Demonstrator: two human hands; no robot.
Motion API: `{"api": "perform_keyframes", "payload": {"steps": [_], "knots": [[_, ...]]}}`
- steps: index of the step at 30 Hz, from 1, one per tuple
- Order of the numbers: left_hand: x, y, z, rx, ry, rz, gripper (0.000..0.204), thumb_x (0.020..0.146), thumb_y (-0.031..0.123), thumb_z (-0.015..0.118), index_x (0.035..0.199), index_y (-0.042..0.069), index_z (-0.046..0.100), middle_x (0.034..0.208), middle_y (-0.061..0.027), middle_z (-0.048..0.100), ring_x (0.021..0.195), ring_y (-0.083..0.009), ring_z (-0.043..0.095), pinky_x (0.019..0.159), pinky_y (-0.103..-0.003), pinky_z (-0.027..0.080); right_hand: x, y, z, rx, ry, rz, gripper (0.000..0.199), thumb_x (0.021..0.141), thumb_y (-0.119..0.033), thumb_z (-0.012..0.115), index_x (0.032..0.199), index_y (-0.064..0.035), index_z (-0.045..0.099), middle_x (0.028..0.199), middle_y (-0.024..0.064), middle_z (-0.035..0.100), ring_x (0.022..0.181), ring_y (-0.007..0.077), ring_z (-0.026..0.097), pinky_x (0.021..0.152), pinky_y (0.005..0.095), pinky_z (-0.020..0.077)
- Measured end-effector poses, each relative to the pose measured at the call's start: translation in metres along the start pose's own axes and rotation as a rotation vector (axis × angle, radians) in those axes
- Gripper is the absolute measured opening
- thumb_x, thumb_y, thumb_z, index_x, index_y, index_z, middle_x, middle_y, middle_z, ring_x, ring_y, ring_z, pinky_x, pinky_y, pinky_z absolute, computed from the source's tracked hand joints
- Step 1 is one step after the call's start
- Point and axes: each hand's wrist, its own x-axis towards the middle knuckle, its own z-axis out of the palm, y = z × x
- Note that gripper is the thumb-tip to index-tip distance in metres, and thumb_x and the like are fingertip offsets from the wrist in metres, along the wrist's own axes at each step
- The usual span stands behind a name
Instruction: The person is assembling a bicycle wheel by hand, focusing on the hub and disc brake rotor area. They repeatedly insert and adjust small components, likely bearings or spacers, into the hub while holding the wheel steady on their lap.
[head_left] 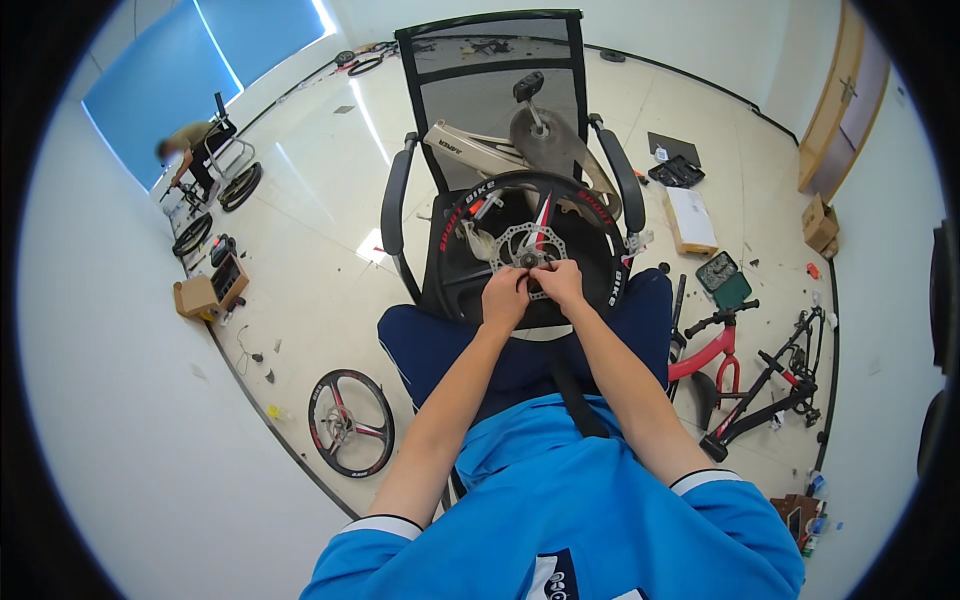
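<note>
A black bicycle wheel (pixel 530 180) with red and white markings lies against the seat of a black mesh office chair (pixel 490 70) in front of my knees. At its hub is a silver brake disc (pixel 507 242) with a scalloped edge. My left hand (pixel 505 298) and my right hand (pixel 560 282) meet at the near side of the disc, fingertips pinched close to the hub. Whatever small thing sits between the fingers is too small to make out. Behind the wheel, a beige bicycle frame part (pixel 475 148) with a crank and pedal (pixel 530 88) rests on the chair.
A second wheel (pixel 390 420) lies on the floor at left, beside an open cardboard box (pixel 200 297). To the right are a red bike frame (pixel 712 355), a black frame (pixel 760 395), a green tool case (pixel 725 280) and a white box (pixel 690 220). Another person (pixel 195 145) bends over bike parts far left.
</note>
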Motion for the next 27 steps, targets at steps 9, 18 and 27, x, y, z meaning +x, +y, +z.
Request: {"api": "perform_keyframes", "payload": {"steps": [9, 18, 27], "knots": [[-0.002, 0.005, 0.007, 0.030, 0.010, -0.064, 0.016, 0.081, 0.014, 0.066, 0.089, 0.002, 0.072, 0.086, -0.0140, 0.064, 0.082, -0.0324, 0.064, 0.074, -0.040, 0.053, 0.015, 0.022, -0.016, 0.167, -0.253, -0.050, 0.016, 0.084, -0.007, 0.069, 0.095, 0.0040, 0.070, 0.082, 0.0106, 0.070, 0.068, 0.0139, 0.065, 0.059, 0.0249, 0.0492], [0.001, 0.001, 0.014, -0.072, 0.078, -0.095, 0.011, 0.080, 0.011, 0.067, 0.085, 0.002, 0.071, 0.085, -0.0126, 0.063, 0.084, -0.0321, 0.062, 0.076, -0.040, 0.050, -0.035, 0.037, -0.056, 0.649, -0.266, 0.302, 0.014, 0.089, -0.012, 0.062, 0.097, 0.0000, 0.063, 0.080, 0.0086, 0.067, 0.039, 0.0017, 0.033, 0.035, 0.0198, 0.0210], [0.000, -0.003, 0.008, -0.107, -0.023, -0.079, 0.014, 0.081, 0.009, 0.067, 0.090, 0.001, 0.073, 0.087, -0.0141, 0.063, 0.087, -0.0327, 0.062, 0.078, -0.041, 0.050, -0.040, 0.092, -0.072, 0.754, -0.273, 0.476, 0.024, 0.093, -0.020, 0.055, 0.105, 0.0005, 0.059, 0.084, 0.0112, 0.066, 0.039, 0.0043, 0.028, 0.035, 0.0196, 0.0222]]}}
